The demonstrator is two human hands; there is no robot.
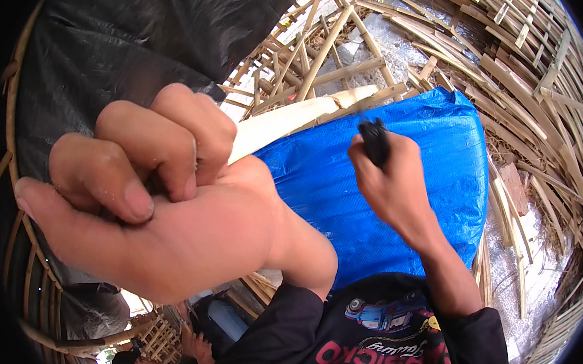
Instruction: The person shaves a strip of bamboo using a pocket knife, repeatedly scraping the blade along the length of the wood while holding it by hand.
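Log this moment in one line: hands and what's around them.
left hand: curled, in front of pale strip | right hand: closed on black handle | blue sheet: beneath right hand

Ok so the writing I can spot is all on that person's black shirt point(295, 342): one row of chunky pinkish-red block capitals point(355, 357) across the front, getting murky toward the right sleeve. There's also a little loopy white script point(395, 348) squeezed in between those and a printed blue vehicle point(390, 316), way smaller and harder to make out tbh.
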